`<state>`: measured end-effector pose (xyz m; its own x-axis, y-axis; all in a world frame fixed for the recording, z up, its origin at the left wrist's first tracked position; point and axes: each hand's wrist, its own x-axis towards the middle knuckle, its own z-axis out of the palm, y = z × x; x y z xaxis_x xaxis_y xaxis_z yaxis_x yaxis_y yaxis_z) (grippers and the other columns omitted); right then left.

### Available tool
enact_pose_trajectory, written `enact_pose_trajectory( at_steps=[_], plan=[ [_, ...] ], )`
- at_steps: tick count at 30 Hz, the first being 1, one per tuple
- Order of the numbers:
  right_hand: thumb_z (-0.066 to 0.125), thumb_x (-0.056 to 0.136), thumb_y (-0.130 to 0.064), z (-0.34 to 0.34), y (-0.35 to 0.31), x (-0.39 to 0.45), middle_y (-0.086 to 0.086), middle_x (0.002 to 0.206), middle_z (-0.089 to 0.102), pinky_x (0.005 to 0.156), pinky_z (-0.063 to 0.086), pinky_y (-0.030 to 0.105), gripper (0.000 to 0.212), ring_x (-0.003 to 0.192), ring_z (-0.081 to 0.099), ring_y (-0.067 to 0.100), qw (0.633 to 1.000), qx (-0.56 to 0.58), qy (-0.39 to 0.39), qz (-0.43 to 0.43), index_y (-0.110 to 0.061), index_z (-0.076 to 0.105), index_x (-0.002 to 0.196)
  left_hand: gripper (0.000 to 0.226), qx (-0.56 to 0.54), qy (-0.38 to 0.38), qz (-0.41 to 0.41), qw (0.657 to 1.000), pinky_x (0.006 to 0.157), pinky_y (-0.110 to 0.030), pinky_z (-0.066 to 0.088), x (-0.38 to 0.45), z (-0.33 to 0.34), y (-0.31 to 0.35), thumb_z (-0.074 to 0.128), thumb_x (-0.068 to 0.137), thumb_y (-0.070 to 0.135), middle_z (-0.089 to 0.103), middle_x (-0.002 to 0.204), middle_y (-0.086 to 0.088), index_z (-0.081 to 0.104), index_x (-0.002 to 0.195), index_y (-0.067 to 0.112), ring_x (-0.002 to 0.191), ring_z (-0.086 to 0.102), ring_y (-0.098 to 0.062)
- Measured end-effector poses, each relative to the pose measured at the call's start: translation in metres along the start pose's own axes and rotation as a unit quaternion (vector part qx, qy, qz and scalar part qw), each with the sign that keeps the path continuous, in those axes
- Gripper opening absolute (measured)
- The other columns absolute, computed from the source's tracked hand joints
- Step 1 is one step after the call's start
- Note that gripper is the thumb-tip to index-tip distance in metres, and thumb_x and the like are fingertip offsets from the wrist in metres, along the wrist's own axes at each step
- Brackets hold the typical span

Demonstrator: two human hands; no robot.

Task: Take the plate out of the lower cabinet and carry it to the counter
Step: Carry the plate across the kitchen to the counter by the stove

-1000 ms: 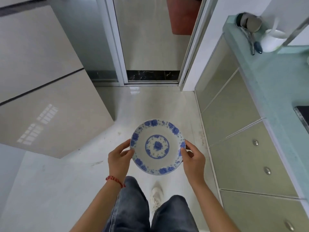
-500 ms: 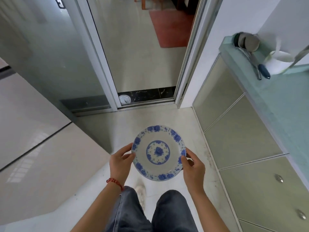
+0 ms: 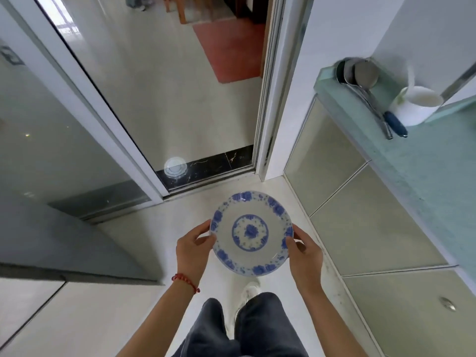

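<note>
Plate (image 3: 251,233) between left hand (image 3: 192,249) and right hand (image 3: 305,255), counter (image 3: 425,161) to the right.

Plate (image 3: 251,233) white with blue flower border and blue round centre motif; counter (image 3: 432,161) pale green, speckled; cabinet doors (image 3: 371,228) grey-green; mug (image 3: 416,108) white; rug (image 3: 231,47) red; bracelet (image 3: 185,279) red; trousers (image 3: 257,328) dark blue-grey; floor (image 3: 164,228) cream.

Pale green counter (image 3: 425,176), right side: metal ladles (image 3: 365,78) lying at far end, blue-handled utensil (image 3: 394,123) beside them, white cup (image 3: 417,105) just right. Light tiled floor (image 3: 144,228): red mat (image 3: 231,47) far, beyond doorway.
</note>
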<state>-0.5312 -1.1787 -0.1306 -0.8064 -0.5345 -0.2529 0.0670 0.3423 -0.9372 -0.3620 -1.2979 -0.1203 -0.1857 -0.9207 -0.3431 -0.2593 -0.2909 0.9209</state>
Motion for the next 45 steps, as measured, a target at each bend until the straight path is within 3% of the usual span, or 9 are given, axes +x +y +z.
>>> enact_pose_trajectory(
  at_steps=[4,12,16,19,24,27,33,39,45],
  plan=[
    [0.052,0.090,-0.012,-0.018,-0.003,0.027,0.000,0.090,0.071,0.057,0.057,0.021,0.026,0.073,0.068,0.016,0.998,0.030,0.048,0.027,-0.025,0.065,0.107,0.029,0.028,-0.055,0.030,0.998,0.085,-0.041,0.055,0.025,0.037,0.023,0.063,0.081,0.002,0.067,0.104,-0.003,0.066,0.105,0.018,0.087,0.066,-0.021],
    [0.052,0.086,-0.009,-0.061,0.002,0.036,-0.023,0.069,0.070,0.047,0.051,0.012,0.033,0.062,0.066,0.002,0.969,0.082,0.212,0.095,-0.036,0.065,0.100,0.027,0.116,-0.228,0.092,0.962,0.081,-0.039,0.055,0.058,0.120,0.048,0.065,0.080,0.005,0.067,0.104,-0.003,0.065,0.107,0.008,0.089,0.065,-0.024],
    [0.054,0.086,-0.010,-0.073,0.002,0.034,-0.015,0.075,0.071,0.047,0.052,0.013,0.030,0.063,0.066,0.001,0.938,0.106,0.308,0.122,-0.033,0.067,0.099,0.027,0.152,-0.305,0.089,0.936,0.069,-0.029,0.057,0.073,0.165,0.059,0.066,0.078,0.007,0.070,0.097,0.000,0.068,0.104,0.014,0.086,0.066,-0.019],
    [0.056,0.085,-0.009,-0.077,-0.001,0.033,-0.018,0.072,0.071,0.047,0.052,0.013,0.034,0.064,0.067,0.002,0.911,0.129,0.367,0.136,-0.042,0.066,0.090,0.029,0.160,-0.371,0.093,0.910,0.072,-0.033,0.058,0.083,0.191,0.067,0.067,0.076,0.007,0.070,0.097,0.003,0.068,0.103,0.018,0.087,0.066,-0.015],
    [0.056,0.085,-0.005,-0.078,-0.002,0.038,-0.008,0.075,0.071,0.046,0.051,0.014,0.030,0.060,0.066,0.002,0.867,0.149,0.449,0.154,-0.026,0.067,0.103,0.031,0.183,-0.459,0.115,0.862,0.070,-0.026,0.059,0.100,0.233,0.080,0.065,0.077,0.004,0.071,0.099,0.003,0.068,0.104,0.019,0.084,0.068,-0.006],
    [0.055,0.084,-0.004,-0.081,-0.002,0.044,-0.013,0.061,0.071,0.046,0.050,0.013,0.031,0.056,0.065,0.002,0.850,0.158,0.476,0.162,-0.026,0.067,0.102,0.032,0.186,-0.487,0.125,0.844,0.063,-0.017,0.057,0.102,0.254,0.087,0.064,0.077,0.001,0.071,0.092,0.011,0.068,0.104,0.017,0.078,0.067,-0.001],
    [0.055,0.085,-0.003,-0.108,-0.005,0.067,-0.021,0.062,0.070,0.046,0.050,0.015,0.030,0.056,0.065,0.001,0.836,0.171,0.497,0.158,-0.028,0.066,0.096,0.035,0.188,-0.516,0.120,0.827,0.056,-0.013,0.054,0.100,0.305,0.096,0.061,0.076,-0.003,0.070,0.070,0.030,0.069,0.101,0.020,0.068,0.068,0.000],
    [0.056,0.082,-0.003,-0.170,0.000,0.115,-0.018,0.063,0.071,0.047,0.051,0.016,0.033,0.057,0.065,0.003,0.838,0.152,0.506,0.135,-0.030,0.068,0.098,0.034,0.168,-0.506,0.130,0.836,0.060,-0.012,0.054,0.094,0.377,0.103,0.061,0.076,-0.004,0.071,0.087,0.007,0.068,0.104,0.015,0.073,0.068,0.001],
    [0.057,0.082,-0.005,-0.247,0.004,0.160,-0.020,0.064,0.070,0.053,0.054,0.024,0.033,0.056,0.063,0.005,0.858,0.109,0.483,0.135,-0.029,0.068,0.100,0.033,0.164,-0.486,0.128,0.849,0.058,-0.009,0.052,0.074,0.452,0.114,0.062,0.077,-0.003,0.069,0.084,0.010,0.067,0.104,0.015,0.069,0.066,0.006]
  ],
)
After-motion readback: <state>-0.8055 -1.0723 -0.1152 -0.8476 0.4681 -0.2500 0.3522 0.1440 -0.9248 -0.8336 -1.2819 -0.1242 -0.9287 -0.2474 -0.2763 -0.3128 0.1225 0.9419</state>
